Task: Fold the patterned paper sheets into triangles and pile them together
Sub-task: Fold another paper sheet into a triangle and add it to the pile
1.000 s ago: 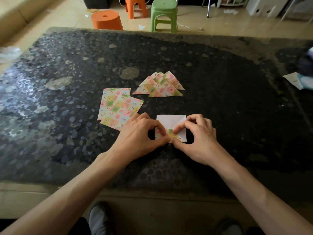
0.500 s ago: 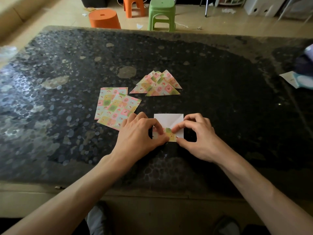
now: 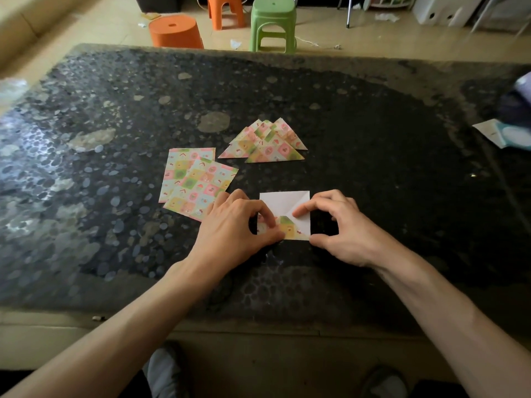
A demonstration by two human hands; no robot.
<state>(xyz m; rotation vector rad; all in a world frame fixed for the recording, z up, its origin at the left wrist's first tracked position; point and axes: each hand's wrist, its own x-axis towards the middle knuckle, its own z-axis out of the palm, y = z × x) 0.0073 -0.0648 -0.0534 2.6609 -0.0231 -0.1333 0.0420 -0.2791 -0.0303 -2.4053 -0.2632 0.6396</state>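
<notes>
A square paper sheet lies white side up near the table's front middle, a diagonal crease across it and its near edge turned up to show the pattern. My left hand pinches that near-left folded part. My right hand presses an index finger on the sheet's right side, thumb at the near-right corner. Two unfolded patterned sheets overlap just left of my left hand. A pile of folded patterned triangles sits beyond the sheet.
The dark pebbled table spreads wide on all sides. A white and blue paper item lies at the right edge. Orange stools and a green stool stand on the floor behind the table.
The near fold of the white sheet has grown wider, showing more pattern. My right hand has slid rightward to the sheet's right corner. My left hand stays on the fold.
</notes>
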